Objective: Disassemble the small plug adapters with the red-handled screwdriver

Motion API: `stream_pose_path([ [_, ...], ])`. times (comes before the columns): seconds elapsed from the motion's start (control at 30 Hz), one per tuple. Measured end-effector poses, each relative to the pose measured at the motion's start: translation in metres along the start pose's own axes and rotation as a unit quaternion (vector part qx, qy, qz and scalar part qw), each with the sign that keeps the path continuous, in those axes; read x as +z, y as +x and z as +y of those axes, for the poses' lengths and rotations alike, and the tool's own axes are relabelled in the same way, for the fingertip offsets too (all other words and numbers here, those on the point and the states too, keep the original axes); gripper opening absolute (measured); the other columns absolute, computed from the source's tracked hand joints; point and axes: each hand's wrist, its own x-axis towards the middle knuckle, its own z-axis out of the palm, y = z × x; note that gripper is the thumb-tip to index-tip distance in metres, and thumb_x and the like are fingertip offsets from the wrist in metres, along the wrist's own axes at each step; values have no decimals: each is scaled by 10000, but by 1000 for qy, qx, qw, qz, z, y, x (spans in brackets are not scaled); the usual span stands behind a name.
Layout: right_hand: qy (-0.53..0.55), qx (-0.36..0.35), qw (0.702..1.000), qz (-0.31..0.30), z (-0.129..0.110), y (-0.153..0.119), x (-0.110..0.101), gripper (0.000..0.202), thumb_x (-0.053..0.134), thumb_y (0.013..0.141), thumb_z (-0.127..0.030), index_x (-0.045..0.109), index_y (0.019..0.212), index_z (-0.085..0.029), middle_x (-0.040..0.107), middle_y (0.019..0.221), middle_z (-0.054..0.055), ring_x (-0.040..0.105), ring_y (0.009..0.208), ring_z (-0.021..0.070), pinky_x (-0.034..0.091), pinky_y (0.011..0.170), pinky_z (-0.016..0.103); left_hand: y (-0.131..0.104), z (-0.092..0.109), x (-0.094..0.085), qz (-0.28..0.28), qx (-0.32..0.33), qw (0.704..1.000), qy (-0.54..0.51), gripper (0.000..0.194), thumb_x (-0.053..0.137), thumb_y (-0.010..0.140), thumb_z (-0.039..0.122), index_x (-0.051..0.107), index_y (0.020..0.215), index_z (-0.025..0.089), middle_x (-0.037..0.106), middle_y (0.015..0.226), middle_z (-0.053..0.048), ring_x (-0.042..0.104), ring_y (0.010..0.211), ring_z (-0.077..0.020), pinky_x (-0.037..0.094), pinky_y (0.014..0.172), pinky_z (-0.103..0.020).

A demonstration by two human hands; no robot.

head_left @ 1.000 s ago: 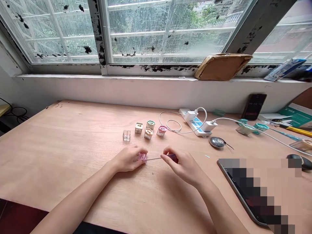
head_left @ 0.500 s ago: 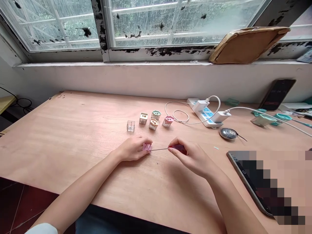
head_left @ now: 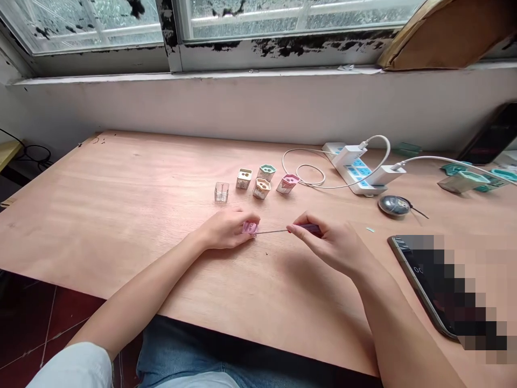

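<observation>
My left hand (head_left: 226,229) pinches a small pink pencil sharpener top (head_left: 250,228) between thumb and fingers, just above the table. A screwdriver (head_left: 311,228) with a dark reddish-purple handle is gripped in my right hand (head_left: 333,242). Its thin shaft points left, the tip touching or very close to the pink piece; the exact contact is too small to make out. Below them lies a tiny metal bit (head_left: 266,253), perhaps a screw. Beyond my hands stand a clear square container (head_left: 221,192) and white (head_left: 244,179), green (head_left: 266,172), orange (head_left: 262,188) and pink (head_left: 287,184) two-hole sharpeners.
A white power strip (head_left: 351,170) with plugged chargers and a looped cable (head_left: 309,186) lies at the back right. Nearer are a mouse (head_left: 395,206), a green scrap (head_left: 370,230) and a phone (head_left: 420,285). Teal-rimmed containers (head_left: 460,181) stand far right. The table (head_left: 121,215) ends at my lap.
The camera view has tilted downward, so more of my lap shows and the table items sit higher in view. Both hands keep nearly the same hold on the sharpener top and screwdriver.
</observation>
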Motion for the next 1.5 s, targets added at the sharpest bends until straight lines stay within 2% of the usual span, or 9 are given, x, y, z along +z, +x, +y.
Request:
stream_pose_path([
  [0.17,32,2,999,-26,-1,0,-1,388,595,906,-602,626,840,-221,683,750,55,623,646,190,469,567,294,0,-1,-1,-5,9,1000,3,222,656,902,241,606,1114,197,704,1012,-60,652,921,-204,498,804,-320],
  [0.33,-12,-18,1000,17,2,-1,1,428,592,911,-619,641,752,-225,609,602,30,514,530,154,397,517,293,1,0,-2,-11,9,1000,14,223,660,904,240,599,1113,190,699,1008,-56,647,906,-196,490,795,-311],
  [0.53,-29,-24,999,20,5,0,2,436,588,931,-582,632,719,-204,584,570,13,479,510,134,373,512,276,1,0,-4,-8,14,1000,5,231,668,910,255,593,1118,187,696,983,-52,647,891,-194,487,774,-306],
  [0.73,-42,-8,999,27,8,0,2,397,620,920,-499,622,663,-196,531,530,-5,450,491,123,299,468,262,1,-1,-4,-9,10,1000,-12,221,668,906,239,594,1108,189,706,1004,-57,651,900,-195,497,777,-307],
  [0.87,5,24,999,26,6,1,5,382,645,904,-497,654,675,-190,538,529,-5,442,471,114,301,452,256,0,-3,-2,-2,10,1000,-24,203,671,897,232,602,1084,195,710,999,-54,661,895,-198,511,779,-317],
  [1.0,162,84,982,48,9,4,8,369,712,854,-533,663,755,-182,593,561,1,483,449,112,381,441,248,-3,-9,-5,57,-8,995,-87,204,665,893,213,598,1085,190,693,973,-55,682,928,-196,540,801,-321],
  [1.17,322,77,931,153,18,9,17,327,822,777,-464,664,862,-191,646,625,5,537,461,126,435,443,262,-5,-17,-9,179,-10,975,-129,266,682,883,193,567,1123,208,692,945,-27,699,956,-184,553,849,-329],
  [1.3,342,60,920,180,16,8,32,301,803,806,-458,675,866,-193,663,656,13,574,486,137,477,469,279,-4,-18,-6,205,-17,970,-128,272,680,879,175,556,1118,210,694,949,-33,706,993,-196,555,848,-327],
  [1.5,287,55,949,123,10,4,49,293,773,844,-467,679,873,-192,670,683,22,597,518,139,512,502,275,-4,-18,-5,191,-30,974,-115,240,658,880,164,556,1091,214,679,931,-30,697,1021,-208,550,845,-323],
])
